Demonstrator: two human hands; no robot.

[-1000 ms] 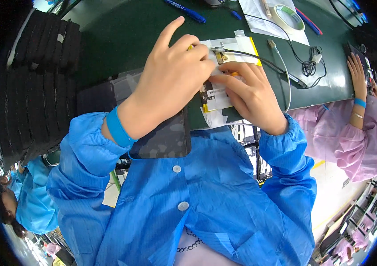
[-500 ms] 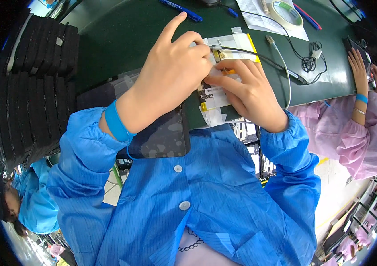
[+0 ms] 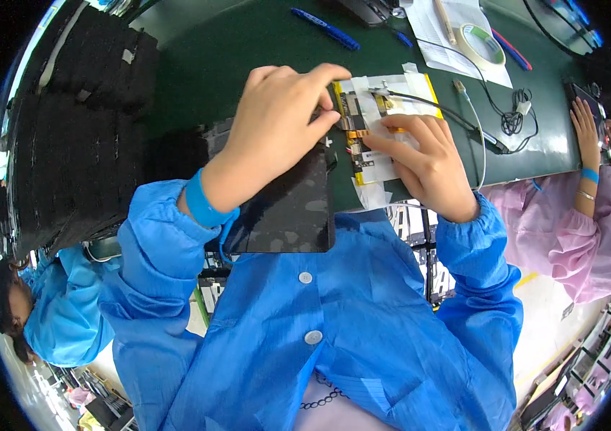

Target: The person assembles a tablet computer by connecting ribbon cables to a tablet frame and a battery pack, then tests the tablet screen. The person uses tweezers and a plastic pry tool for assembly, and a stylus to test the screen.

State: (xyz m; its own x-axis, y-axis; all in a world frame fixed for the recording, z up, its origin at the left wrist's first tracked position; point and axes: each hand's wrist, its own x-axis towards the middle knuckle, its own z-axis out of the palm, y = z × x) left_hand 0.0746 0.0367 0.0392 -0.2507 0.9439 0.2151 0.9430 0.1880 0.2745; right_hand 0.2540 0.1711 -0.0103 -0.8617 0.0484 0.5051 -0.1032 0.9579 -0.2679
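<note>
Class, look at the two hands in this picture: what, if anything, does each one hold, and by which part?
Neither lifts anything. The left hand fingertips pinch at the top edge of the opened tablet; the right hand presses flat on its white middle. A true grip cannot be told.

One opened tablet (image 3: 363, 129), one tape roll (image 3: 483, 44), two blue pens (image 3: 325, 29), one black tray stack (image 3: 75, 129).

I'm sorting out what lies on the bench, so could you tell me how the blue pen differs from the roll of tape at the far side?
The blue pen is long, thin and solid blue; the roll of tape is a flat pale ring with an open middle. The pen lies straight on the bare green table, while the roll rests on a white sheet of paper. Both lie beyond the hands, untouched.
</note>
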